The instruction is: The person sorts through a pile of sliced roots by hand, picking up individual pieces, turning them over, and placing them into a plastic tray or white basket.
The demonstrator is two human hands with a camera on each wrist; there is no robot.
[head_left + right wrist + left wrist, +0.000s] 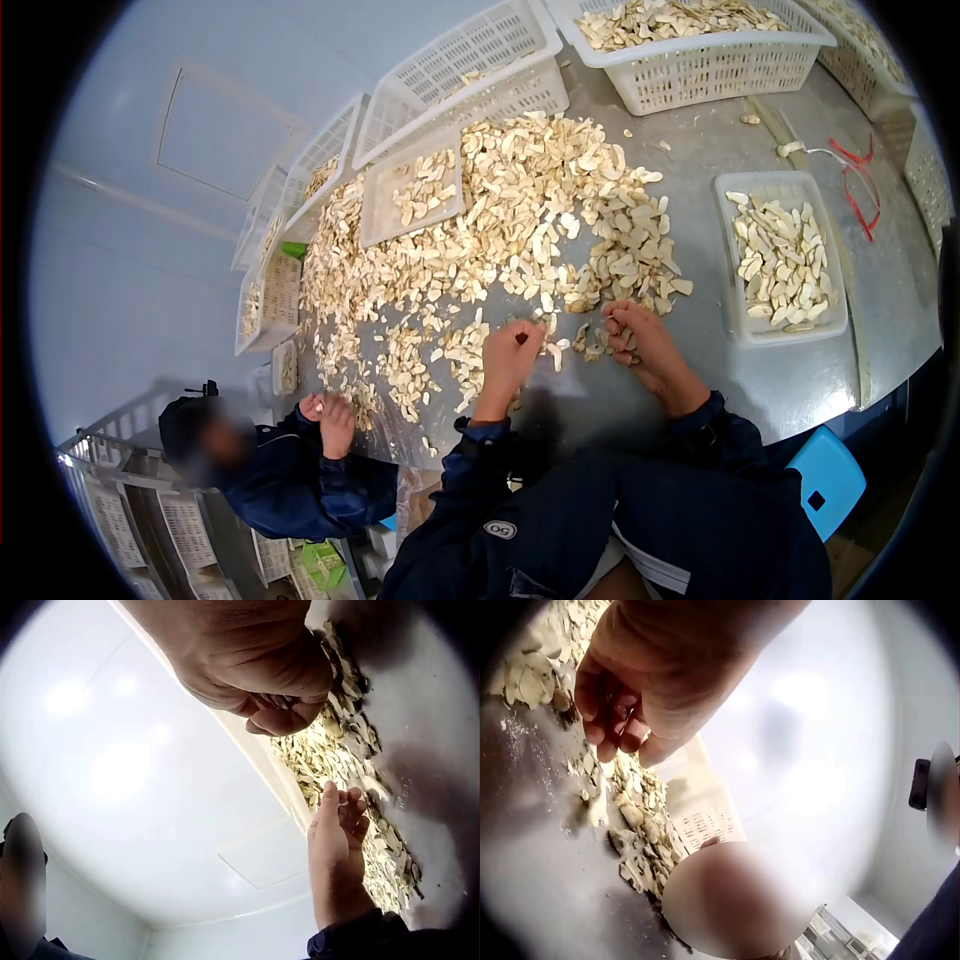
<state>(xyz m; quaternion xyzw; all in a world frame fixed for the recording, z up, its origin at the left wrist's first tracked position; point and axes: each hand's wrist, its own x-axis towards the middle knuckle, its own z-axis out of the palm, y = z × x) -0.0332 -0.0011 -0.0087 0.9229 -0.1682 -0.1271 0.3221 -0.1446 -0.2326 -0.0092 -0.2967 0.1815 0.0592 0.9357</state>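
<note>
Pale dried slices (pixel 530 190) lie in a wide heap on a metal table, with smaller clusters nearer the person. The left hand (pixel 510 362) hovers over the heap's near edge, fingers loosely bent; in the left wrist view nothing shows between the left hand's (pixel 656 682) fingertips. In the right wrist view the left hand (pixel 339 851) has its thumb apart from the bent fingers. The right hand (pixel 655 355) is beside a few slices right of the left hand. Its fingers curl toward the palm; whether the right hand (pixel 255 667) holds a slice is hidden.
A white tray (pixel 839 290) of slices stands at the right, near a red string (pixel 872 190). Another tray (pixel 373 215) rests on the heap. Slotted baskets (pixel 715 75) line the back. Another person (pixel 300 480) works at the left; a blue stool (pixel 835 475) is at lower right.
</note>
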